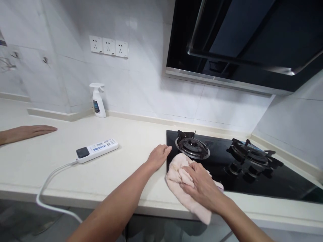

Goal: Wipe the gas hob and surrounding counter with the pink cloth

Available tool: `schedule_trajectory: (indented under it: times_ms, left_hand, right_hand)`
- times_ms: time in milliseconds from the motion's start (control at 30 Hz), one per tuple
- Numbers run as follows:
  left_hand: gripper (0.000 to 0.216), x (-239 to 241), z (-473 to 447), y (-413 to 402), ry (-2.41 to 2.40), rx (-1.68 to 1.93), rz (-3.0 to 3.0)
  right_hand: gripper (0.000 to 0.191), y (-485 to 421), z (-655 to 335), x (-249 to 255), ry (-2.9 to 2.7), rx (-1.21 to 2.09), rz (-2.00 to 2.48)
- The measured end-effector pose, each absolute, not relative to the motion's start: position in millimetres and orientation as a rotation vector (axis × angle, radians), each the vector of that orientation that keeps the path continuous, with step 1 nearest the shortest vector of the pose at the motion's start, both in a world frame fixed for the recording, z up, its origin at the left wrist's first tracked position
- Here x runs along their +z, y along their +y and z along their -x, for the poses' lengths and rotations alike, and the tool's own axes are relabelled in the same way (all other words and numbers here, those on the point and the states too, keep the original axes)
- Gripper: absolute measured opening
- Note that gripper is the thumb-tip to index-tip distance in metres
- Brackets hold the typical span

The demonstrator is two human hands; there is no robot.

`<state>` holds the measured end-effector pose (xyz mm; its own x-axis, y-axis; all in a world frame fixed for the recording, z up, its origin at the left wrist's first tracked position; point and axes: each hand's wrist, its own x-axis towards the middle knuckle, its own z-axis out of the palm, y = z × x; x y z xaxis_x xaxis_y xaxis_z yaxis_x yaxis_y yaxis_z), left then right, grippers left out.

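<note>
**Cloth pinned at hob corner**

The cloth (180, 193) is pinned under the right hand (199, 183), whose fingers are curled down and bunch its middle. A loose tail is seen hanging toward 6 o'clock over the counter (126, 178) edge. It is judged soft, light and limp, apt to fold and drag, so it is best gathered at the bunched middle. At 10 o'clock of that hand the left hand (157, 157) is laid on the counter, fingers loosely bent, nothing held. The hob (252, 183) and its burner (192, 147) are found at 12 o'clock. Far off at 9 o'clock, another person's hand (32, 131) is rested flat.
</note>
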<state>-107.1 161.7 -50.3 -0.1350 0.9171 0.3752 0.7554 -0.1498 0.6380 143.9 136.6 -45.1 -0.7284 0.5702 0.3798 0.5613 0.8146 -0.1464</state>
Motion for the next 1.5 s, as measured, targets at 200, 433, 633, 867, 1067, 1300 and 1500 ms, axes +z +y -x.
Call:
schedule_trajectory:
  times_ms: [200,433,633,867,1067,1300,1500]
  left_hand:
    - [0.05,-49.7,104.2,158.3,1.867,1.083,-1.977]
    - [0.045,-51.0,104.8,159.7,1.841,1.085,-1.998]
    - [0.042,-52.1,110.5,160.9,1.815,1.098,-2.03]
    - [0.042,-47.0,113.2,158.7,1.794,1.079,-2.039]
    - [0.042,-45.2,111.8,157.2,1.801,1.059,-2.014]
    - [0.043,-44.6,110.5,155.2,1.806,1.034,-2.007]
    - [0.043,-43.6,109.5,155.8,1.812,1.032,-2.019]
  right_hand:
    - [0.027,110.6,-201.4,-46.1,-2.549,0.163,0.929]
    - [0.024,99.4,-173.2,-43.3,-2.521,0.277,0.866]
    - [0.035,104.6,-133.9,-35.9,-2.569,0.21,0.839]
    - [0.041,124.0,-161.3,-42.9,-2.565,0.163,0.88]
    - [0.033,134.4,-233.1,-54.2,-2.405,0.079,1.079]
    - [0.033,149.1,-334.8,-69.6,-2.182,0.007,1.319]
    - [0.027,153.5,-348.8,-72.4,-2.038,-0.069,1.438]
